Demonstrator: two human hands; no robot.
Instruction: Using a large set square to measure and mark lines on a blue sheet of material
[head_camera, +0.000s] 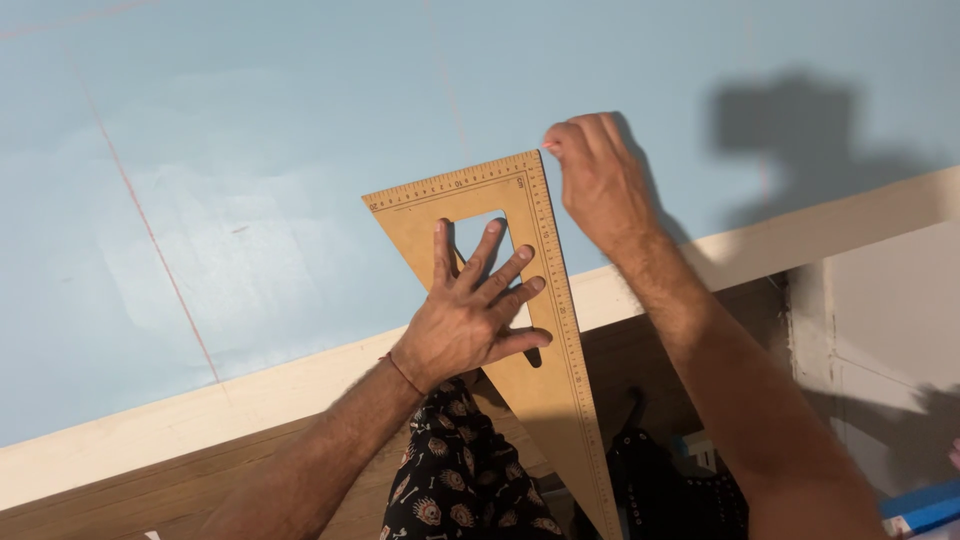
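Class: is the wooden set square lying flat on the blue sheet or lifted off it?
Flat: the left hand spreads across the set square, pressing it down.

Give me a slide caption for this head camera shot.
Left hand pins a wooden set square flat on light blue cloth while right hand marks at its corner.

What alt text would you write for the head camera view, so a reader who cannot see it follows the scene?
A left hand presses a tan wooden triangular set square flat on a pale blue board, while the right hand pinches a small pink marker at the square's top corner. A red line crosses the blue surface, and patterned dark fabric shows below the cream table edge.
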